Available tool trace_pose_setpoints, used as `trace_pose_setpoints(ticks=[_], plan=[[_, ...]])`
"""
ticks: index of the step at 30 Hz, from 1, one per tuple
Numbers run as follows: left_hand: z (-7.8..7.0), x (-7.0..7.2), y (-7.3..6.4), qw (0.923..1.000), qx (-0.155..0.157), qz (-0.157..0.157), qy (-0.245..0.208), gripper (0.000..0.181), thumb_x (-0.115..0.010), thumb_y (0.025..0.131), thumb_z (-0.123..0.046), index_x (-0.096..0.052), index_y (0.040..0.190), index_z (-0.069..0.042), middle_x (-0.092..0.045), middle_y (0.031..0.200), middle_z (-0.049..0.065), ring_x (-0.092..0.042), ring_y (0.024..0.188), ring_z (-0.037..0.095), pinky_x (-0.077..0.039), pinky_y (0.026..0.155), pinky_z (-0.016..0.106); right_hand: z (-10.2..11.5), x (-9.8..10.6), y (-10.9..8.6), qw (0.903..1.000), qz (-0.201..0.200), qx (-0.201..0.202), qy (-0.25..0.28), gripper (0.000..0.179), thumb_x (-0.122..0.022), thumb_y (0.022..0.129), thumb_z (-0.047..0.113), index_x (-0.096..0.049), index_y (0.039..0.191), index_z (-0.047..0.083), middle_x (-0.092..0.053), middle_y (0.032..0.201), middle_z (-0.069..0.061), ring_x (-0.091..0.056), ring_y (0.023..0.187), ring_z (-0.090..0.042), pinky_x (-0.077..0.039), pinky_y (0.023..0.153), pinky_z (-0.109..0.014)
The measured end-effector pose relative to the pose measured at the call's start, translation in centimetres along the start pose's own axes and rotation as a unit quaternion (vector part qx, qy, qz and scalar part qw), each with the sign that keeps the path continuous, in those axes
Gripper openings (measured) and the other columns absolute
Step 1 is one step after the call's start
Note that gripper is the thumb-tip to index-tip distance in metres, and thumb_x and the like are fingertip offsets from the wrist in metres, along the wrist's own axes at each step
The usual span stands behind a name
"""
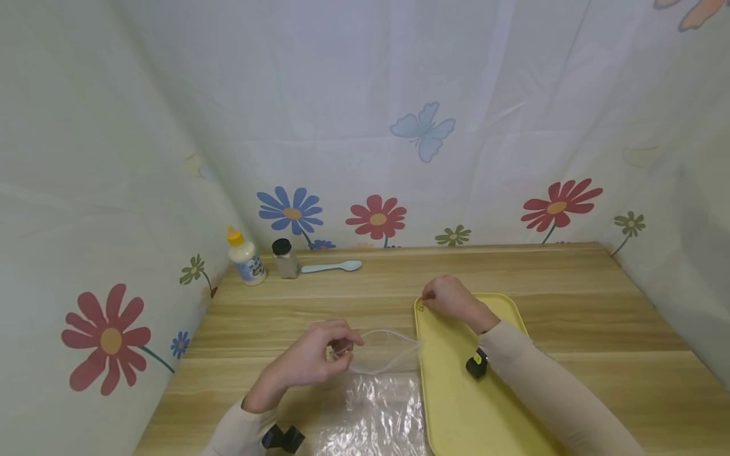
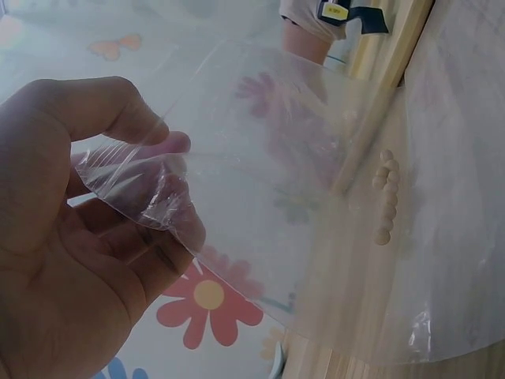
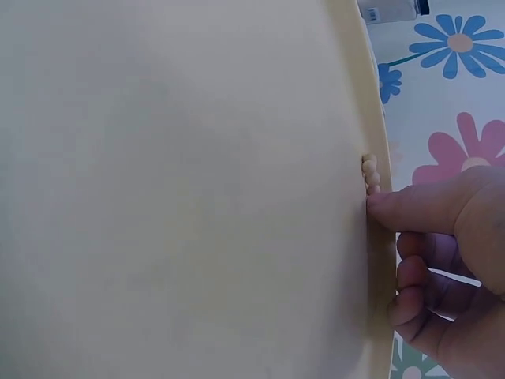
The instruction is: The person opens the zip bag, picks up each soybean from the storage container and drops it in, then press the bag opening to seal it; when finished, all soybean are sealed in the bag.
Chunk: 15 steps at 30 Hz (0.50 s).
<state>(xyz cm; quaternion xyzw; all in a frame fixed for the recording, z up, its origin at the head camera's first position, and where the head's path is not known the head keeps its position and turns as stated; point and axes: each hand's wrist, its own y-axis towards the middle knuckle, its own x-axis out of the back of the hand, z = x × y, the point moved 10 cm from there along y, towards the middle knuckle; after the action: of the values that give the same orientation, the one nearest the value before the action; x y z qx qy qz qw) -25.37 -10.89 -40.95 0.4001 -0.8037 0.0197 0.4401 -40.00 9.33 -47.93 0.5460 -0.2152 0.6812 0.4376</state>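
Observation:
My left hand (image 1: 313, 354) pinches one side of the mouth of a clear plastic bag (image 1: 373, 411), and the mouth gapes in an oval. Through the bag's film, a short line of small round beige beans (image 2: 387, 197) shows in the left wrist view. At the far left corner of the yellow tray (image 1: 456, 392), my right hand (image 1: 453, 301) has thumb and fingertips together. A row of similar beige beans (image 3: 370, 168) lies along the tray's raised edge there; the thumb tip covers its lower end. The index fingertip is hidden behind the thumb in the right wrist view.
A white bottle with a yellow cap (image 1: 248, 258), a small jar with a black lid (image 1: 285, 259) and a light blue spoon (image 1: 332, 266) are at the back left of the wooden table (image 1: 599, 316). A flower-printed curtain (image 1: 342, 126) surrounds it.

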Motion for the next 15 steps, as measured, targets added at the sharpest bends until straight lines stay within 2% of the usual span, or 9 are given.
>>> trace_pose_setpoints(ticks=[9,15], plan=[[-0.09,0.11,0.02,1.0000,0.003,-0.001,0.001,0.027,-0.065,0.079,-0.003,-0.069,0.105,-0.006,-0.062,0.082,-0.003,-0.054,0.072,0.002,-0.053,0.063,0.019,0.13,0.08,-0.12,1.0000,-0.001,0.007,-0.003,0.006,-0.071,0.083,0.013,-0.077,0.082,0.012,-0.074,0.083,0.001,-0.068,0.079,-0.018,-0.056,0.074,-0.037],[-0.03,0.13,0.01,1.0000,0.004,0.000,0.001,0.027,-0.064,0.079,-0.004,-0.069,0.105,-0.006,-0.062,0.083,-0.002,-0.054,0.073,0.002,-0.053,0.064,0.019,-0.11,0.29,-0.47,0.9997,-0.006,-0.002,0.023,0.006,-0.071,0.083,0.011,-0.077,0.084,0.008,-0.075,0.085,-0.004,-0.070,0.081,-0.020,-0.058,0.074,-0.036]])
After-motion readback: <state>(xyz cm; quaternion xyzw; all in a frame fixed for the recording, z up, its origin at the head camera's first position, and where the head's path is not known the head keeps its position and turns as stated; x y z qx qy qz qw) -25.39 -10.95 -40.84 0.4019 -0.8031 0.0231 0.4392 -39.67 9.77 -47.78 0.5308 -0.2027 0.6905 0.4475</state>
